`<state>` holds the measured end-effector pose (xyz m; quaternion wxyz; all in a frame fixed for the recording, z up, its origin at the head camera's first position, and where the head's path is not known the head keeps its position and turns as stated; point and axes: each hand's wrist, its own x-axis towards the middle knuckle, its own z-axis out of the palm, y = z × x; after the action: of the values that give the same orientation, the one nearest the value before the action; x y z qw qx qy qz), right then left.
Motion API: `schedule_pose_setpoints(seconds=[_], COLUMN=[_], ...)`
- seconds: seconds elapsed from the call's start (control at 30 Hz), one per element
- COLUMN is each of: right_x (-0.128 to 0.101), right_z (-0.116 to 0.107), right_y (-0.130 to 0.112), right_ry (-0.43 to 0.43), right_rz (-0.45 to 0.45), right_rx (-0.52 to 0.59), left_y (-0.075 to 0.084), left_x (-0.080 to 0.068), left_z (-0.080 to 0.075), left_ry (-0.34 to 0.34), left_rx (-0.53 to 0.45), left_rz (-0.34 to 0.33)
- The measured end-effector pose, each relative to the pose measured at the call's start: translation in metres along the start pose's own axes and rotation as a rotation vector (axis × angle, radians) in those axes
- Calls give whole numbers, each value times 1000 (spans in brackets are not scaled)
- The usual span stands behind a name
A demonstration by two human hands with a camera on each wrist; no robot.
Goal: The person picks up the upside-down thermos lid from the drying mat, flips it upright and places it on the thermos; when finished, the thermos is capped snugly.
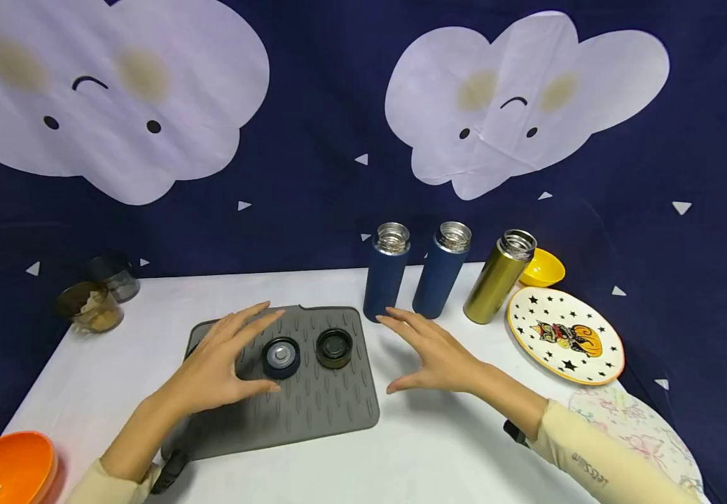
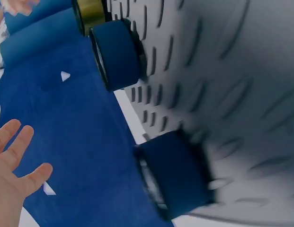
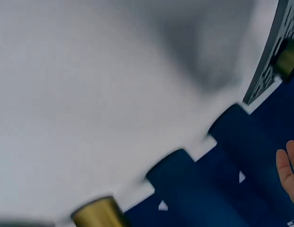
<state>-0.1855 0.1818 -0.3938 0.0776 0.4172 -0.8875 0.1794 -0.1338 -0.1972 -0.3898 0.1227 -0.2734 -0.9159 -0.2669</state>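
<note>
Two navy flasks (image 1: 386, 280) (image 1: 441, 278) and a gold one (image 1: 499, 285) at centre frame. A grey ribbed mat (image 1: 313, 392) holds a navy cap (image 1: 280, 357) and an olive cap (image 1: 334, 348). At right, a star-patterned plate (image 1: 597, 364).

This looks like a staged tabletop set rather than a lived-in room. Beyond my fingers hangs a dark blue backdrop (image 1: 313, 182) printed with smiling white clouds (image 1: 515, 98), creased like cloth and covering the whole wall. Under my hands a white table (image 1: 439, 448) holds kitchen things laid out like props: a grey ribbed mat (image 1: 313, 413) beneath my left fingers, three open flasks (image 1: 389, 280) just past my right fingers, a starred plate (image 1: 565, 336) and yellow bowl (image 1: 543, 267) further right, jars (image 1: 92, 308) far left, an orange bowl (image 1: 4, 469) near my left elbow.
</note>
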Motion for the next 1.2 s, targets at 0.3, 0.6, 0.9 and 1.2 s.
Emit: schedule_pose_setpoints(seconds=[0.3,0.6,0.9,1.2], right_x=[0,2,2,11], right_z=[15,31,47,46], right_y=[-20,-39,-52,-63], right_ry=[115,59,-13,-75], right_rz=[131,208,234,341], right_rx=[498,805,943,1116], left_y=[-27,-46,-50,-16], left_x=[-32,-46,-47,-38], left_z=[3,11,19,13], left_ry=[239,16,26,200], left_rx=[-307,-78,18,-48], left_rz=[-293,-497,-548,-467])
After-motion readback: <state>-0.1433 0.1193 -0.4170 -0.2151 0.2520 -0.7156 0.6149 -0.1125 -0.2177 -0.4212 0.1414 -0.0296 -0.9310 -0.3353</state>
